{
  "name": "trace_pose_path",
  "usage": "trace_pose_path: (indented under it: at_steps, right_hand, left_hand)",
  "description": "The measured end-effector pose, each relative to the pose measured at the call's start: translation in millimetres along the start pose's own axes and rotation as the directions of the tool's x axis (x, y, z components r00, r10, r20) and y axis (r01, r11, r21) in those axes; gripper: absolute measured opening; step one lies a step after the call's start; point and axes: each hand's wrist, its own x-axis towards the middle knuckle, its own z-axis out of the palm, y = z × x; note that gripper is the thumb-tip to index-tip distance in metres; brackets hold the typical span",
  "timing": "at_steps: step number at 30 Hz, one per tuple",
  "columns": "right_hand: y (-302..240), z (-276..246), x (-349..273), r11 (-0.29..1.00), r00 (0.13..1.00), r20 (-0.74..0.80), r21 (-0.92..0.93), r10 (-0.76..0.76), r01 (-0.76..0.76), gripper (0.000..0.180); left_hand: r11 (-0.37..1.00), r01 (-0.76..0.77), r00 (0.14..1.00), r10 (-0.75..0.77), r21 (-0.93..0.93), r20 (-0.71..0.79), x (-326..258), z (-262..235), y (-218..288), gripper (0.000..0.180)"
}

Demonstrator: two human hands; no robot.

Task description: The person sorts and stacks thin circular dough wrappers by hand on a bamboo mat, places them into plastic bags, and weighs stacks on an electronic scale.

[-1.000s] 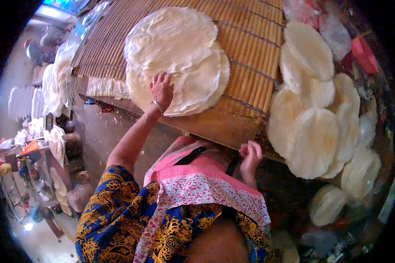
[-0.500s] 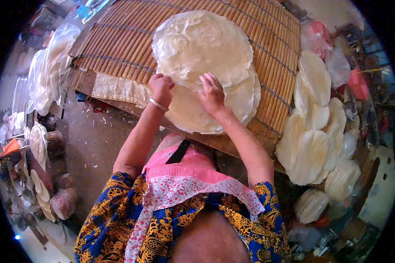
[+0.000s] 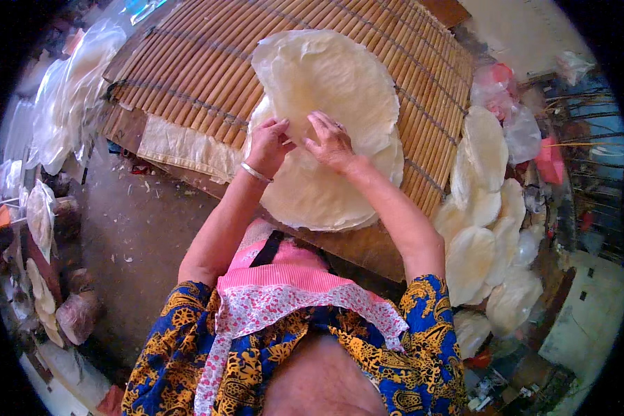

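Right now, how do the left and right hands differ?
Wrist: the left hand has a pale bracelet at its wrist; the right hand's wrist is bare.
Place: the left hand is over the left part of the round sheets; the right hand is nearer their middle.
Fingers: the left hand's curl more; the right hand's look straighter.
Shared: both are ungloved and at the sheets; whether either grips is unclear.

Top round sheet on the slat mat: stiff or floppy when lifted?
Top sheet is probably floppy: its surface looks wrinkled and its edge wavy. Likely light for its size, since it looks thin. It may tear if tugged, given the thin, uneven rim.
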Motion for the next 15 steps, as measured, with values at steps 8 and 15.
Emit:
trace_pose_path:
  at_steps: [8,15]
  right_hand:
    - [7,-28,8,0.992,0.99,-0.136,0.12,-0.034,0.051,0.033]
    - [56,-92,2,0.796,0.888,-0.102,0.498,0.448,-0.344,0.012]
  left_hand:
    - [0.978,-0.163,0.981,0.175,-0.129,0.085,-11,24,-6,0.007]
    - [0.987,-0.161,0.987,0.161,0.017,0.013,-31,-25,-35,0.007]
